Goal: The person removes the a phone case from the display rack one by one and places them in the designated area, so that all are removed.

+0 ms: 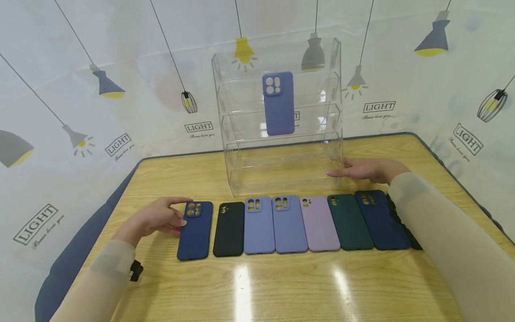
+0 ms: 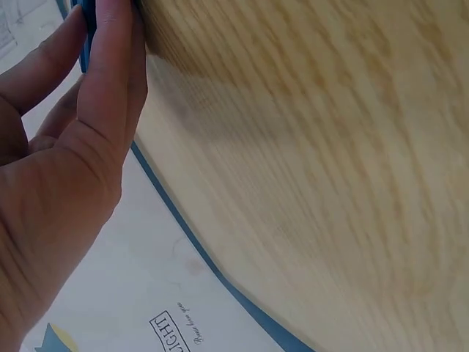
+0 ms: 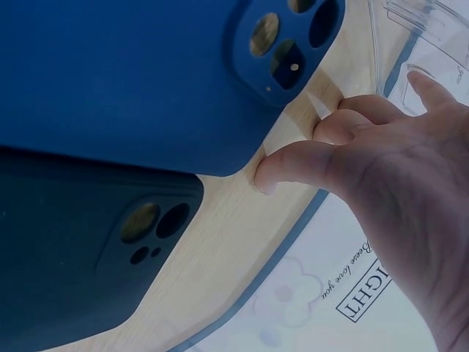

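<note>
My left hand (image 1: 162, 217) holds a navy phone case (image 1: 195, 237) by its left edge, at the left end of a row of cases on the table; in the left wrist view only a blue sliver of it (image 2: 86, 37) shows between thumb and fingers. My right hand (image 1: 362, 170) reaches to the lower right side of a clear acrylic display rack (image 1: 281, 174), fingers extended and nothing held. The right wrist view has this hand (image 3: 396, 154) beyond a blue case (image 3: 132, 81) and a dark green one (image 3: 66, 242). A periwinkle case (image 1: 279, 112) stands upright on an upper tier.
Along the row lie a black case (image 1: 229, 230), two periwinkle cases, a lilac case (image 1: 322, 226), a green case (image 1: 352, 223) and another navy case (image 1: 384, 223). The right sleeve (image 1: 442, 241) partly covers a dark case at the end. A lamp-printed backdrop (image 1: 153, 120) surrounds the wooden table (image 1: 289, 286).
</note>
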`<state>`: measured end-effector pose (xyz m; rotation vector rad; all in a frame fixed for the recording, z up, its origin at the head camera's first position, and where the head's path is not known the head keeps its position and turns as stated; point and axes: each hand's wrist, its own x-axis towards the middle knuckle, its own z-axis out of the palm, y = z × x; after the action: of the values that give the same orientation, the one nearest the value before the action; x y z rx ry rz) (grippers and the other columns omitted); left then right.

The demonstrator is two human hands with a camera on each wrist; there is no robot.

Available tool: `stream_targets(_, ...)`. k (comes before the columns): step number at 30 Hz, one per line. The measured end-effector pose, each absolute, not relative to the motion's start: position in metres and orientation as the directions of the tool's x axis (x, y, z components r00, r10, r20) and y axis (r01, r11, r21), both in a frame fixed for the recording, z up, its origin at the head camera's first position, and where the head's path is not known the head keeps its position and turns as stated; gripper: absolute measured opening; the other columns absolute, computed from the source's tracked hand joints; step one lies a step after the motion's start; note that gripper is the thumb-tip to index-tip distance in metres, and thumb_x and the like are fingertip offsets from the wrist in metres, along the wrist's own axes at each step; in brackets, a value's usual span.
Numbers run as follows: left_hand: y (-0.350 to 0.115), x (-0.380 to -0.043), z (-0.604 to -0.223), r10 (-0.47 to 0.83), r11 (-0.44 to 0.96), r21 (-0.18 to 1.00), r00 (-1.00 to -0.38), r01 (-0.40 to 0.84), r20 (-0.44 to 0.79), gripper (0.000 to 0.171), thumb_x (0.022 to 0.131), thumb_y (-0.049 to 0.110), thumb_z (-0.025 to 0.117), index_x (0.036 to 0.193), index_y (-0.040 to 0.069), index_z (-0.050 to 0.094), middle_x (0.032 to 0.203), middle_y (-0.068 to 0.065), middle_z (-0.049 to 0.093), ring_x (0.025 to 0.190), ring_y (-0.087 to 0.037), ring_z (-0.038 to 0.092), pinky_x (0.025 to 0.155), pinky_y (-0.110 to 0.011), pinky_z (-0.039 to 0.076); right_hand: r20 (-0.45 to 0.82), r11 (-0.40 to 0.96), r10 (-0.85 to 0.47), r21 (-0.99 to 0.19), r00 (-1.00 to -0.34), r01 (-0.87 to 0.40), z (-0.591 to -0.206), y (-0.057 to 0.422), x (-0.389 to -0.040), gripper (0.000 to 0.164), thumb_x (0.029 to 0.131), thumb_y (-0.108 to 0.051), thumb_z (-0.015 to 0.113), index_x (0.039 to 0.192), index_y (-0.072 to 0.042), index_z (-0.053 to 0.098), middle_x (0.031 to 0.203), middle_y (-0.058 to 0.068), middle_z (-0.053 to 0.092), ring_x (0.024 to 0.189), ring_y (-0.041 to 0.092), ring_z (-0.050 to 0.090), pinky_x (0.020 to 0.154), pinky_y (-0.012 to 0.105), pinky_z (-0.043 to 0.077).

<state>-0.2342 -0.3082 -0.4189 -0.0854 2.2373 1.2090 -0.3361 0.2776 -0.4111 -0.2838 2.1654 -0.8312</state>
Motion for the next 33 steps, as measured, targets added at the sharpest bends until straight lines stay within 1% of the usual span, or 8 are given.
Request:
stream_targets(3, -0.304, -0.235, -0.419, 0.207, 0.596, 0.736, -0.824, -0.321, -0.527, 0.08, 0.099, 0.0, 0.069, 0.169, 0.01, 0.03, 0.109, -0.014, 0.069, 0.087, -0.017, 0.073, 0.081, -0.041, 0.068, -0.587, 0.758, -0.454, -0.65, -0.67, 0.056, -0.412, 0.277, -0.336, 0.104, 0.103, -0.073, 0.049, 0.167, -0.036, -0.024, 0.174, 0.017, -0.032, 0.159, 0.061, -0.012, 0.114, 0.092, 0.005)
stream_targets(6, -0.301, -0.236, -0.418, 0.215, 0.61, 0.73, -0.822, -0.308, -0.527, 0.082, 0.099, 0.001, 0.069, 0.17, 0.01, 0.028, 0.112, -0.016, 0.07, 0.09, -0.017, 0.075, 0.081, -0.041, 0.068, -0.578, 0.754, -0.459, -0.655, -0.674, 0.048, -0.412, 0.277, -0.336, 0.103, 0.104, -0.072, 0.049, 0.168, -0.035, -0.023, 0.175, 0.018, -0.031, 0.159, 0.061, -0.011, 0.114, 0.091, 0.005)
stream_targets(11, -0.297, -0.236, -0.417, 0.235, 0.613, 0.734, -0.819, -0.293, -0.523, 0.083, 0.099, 0.001, 0.069, 0.17, 0.009, 0.026, 0.128, -0.026, 0.067, 0.099, -0.019, 0.075, 0.084, -0.042, 0.068, -0.567, 0.748, -0.466, -0.662, -0.68, 0.04, -0.412, 0.276, -0.334, 0.103, 0.104, -0.071, 0.048, 0.169, -0.032, -0.021, 0.176, 0.018, -0.028, 0.16, 0.06, -0.01, 0.117, 0.089, 0.006)
stream_targets(14, -0.293, -0.236, -0.416, 0.234, 0.617, 0.73, -0.817, -0.294, -0.527, 0.082, 0.099, 0.001, 0.069, 0.17, 0.009, 0.027, 0.134, -0.029, 0.065, 0.101, -0.02, 0.076, 0.084, -0.043, 0.068, -0.561, 0.746, -0.47, -0.665, -0.682, 0.033, -0.412, 0.277, -0.333, 0.103, 0.104, -0.07, 0.049, 0.17, -0.031, -0.02, 0.176, 0.019, -0.027, 0.16, 0.059, -0.01, 0.117, 0.089, 0.007)
stream_targets(21, -0.289, -0.236, -0.412, 0.234, 0.645, 0.713, -0.816, -0.276, -0.528, 0.082, 0.099, 0.001, 0.069, 0.169, 0.008, 0.028, 0.127, -0.025, 0.07, 0.096, -0.019, 0.077, 0.083, -0.041, 0.068, -0.555, 0.746, -0.467, -0.665, -0.688, 0.031, -0.413, 0.277, -0.335, 0.103, 0.104, -0.071, 0.049, 0.17, -0.032, -0.019, 0.176, 0.02, -0.026, 0.16, 0.06, -0.01, 0.117, 0.089, 0.008)
stream_targets(28, -0.286, -0.235, -0.412, 0.217, 0.693, 0.677, -0.824, -0.248, -0.524, 0.079, 0.098, 0.0, 0.069, 0.167, 0.004, 0.03, 0.118, -0.024, 0.071, 0.082, -0.018, 0.075, 0.077, -0.038, 0.068, -0.56, 0.752, -0.458, -0.658, -0.691, 0.034, -0.413, 0.278, -0.335, 0.104, 0.103, -0.072, 0.049, 0.17, -0.031, -0.019, 0.176, 0.021, -0.026, 0.16, 0.06, -0.009, 0.117, 0.089, 0.008)
stream_targets(31, -0.286, -0.234, -0.41, 0.218, 0.696, 0.673, -0.818, -0.251, -0.532, 0.081, 0.098, 0.002, 0.07, 0.168, 0.004, 0.028, 0.119, -0.024, 0.071, 0.082, -0.019, 0.075, 0.077, -0.039, 0.068, -0.566, 0.756, -0.454, -0.654, -0.688, 0.038, -0.413, 0.278, -0.335, 0.104, 0.103, -0.073, 0.05, 0.17, -0.033, -0.019, 0.176, 0.02, -0.025, 0.16, 0.06, -0.009, 0.117, 0.089, 0.008)
stream_targets(33, -0.286, -0.234, -0.407, 0.217, 0.703, 0.666, -0.817, -0.249, -0.534, 0.083, 0.099, 0.005, 0.071, 0.169, 0.005, 0.026, 0.12, -0.025, 0.071, 0.086, -0.022, 0.075, 0.078, -0.04, 0.068, -0.568, 0.758, -0.454, -0.651, -0.687, 0.037, -0.413, 0.278, -0.336, 0.104, 0.102, -0.073, 0.05, 0.169, -0.033, -0.019, 0.176, 0.019, -0.025, 0.16, 0.06, -0.009, 0.118, 0.088, 0.009)
